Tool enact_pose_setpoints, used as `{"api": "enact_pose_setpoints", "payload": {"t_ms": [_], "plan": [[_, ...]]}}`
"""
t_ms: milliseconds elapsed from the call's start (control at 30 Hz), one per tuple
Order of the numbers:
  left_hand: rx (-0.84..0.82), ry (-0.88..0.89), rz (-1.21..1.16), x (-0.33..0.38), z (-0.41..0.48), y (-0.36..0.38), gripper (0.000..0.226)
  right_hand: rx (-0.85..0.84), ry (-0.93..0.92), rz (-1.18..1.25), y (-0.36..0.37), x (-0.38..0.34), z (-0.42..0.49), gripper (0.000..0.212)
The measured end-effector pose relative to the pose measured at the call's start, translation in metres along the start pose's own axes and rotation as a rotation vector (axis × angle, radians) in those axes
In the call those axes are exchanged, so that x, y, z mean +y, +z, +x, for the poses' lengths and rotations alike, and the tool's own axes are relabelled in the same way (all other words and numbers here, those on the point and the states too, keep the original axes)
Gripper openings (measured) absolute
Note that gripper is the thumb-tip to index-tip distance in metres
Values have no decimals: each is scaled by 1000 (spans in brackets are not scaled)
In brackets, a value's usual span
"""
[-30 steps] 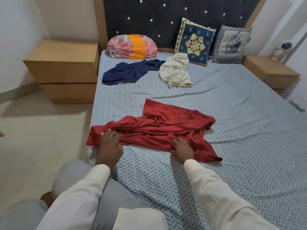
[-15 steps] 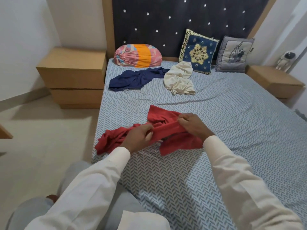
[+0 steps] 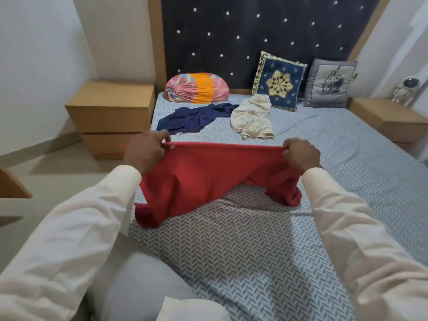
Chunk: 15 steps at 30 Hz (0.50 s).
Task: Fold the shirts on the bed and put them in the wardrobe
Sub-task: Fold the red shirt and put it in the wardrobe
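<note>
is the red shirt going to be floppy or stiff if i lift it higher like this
Probably very floppy: the red shirt sags between the left hand and right hand, and its lower ends droop toward the bed. Likely light, since pinching only its top edge holds it up. Slipping seems unlikely; the cloth looks matte.

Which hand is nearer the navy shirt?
Left. The left hand, gripping the red shirt, is just in front of the navy shirt; the right hand is farther to the right.

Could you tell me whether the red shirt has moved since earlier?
Yes: the red shirt has risen off the bed, its top edge now stretched between left hand and right hand.
</note>
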<state>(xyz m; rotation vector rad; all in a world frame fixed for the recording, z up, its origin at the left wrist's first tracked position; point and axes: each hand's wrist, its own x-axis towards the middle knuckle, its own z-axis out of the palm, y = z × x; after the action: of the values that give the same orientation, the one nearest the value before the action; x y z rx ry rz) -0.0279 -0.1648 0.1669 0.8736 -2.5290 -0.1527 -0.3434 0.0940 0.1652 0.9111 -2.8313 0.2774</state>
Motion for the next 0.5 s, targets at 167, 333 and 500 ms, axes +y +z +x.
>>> {"api": "enact_pose_setpoints", "payload": {"t_ms": [167, 333, 500], "plan": [[-409, -203, 280, -37, -55, 44, 14, -315, 157, -176, 75, 39, -38, 36], [-1056, -743, -228, -52, -85, 61, 29, -600, 347, -140, 127, 65, -58, 44], [-671, -1204, -1278, -43, -60, 82, 24, -715, 749, 814, 147, 50, -21, 34]]}}
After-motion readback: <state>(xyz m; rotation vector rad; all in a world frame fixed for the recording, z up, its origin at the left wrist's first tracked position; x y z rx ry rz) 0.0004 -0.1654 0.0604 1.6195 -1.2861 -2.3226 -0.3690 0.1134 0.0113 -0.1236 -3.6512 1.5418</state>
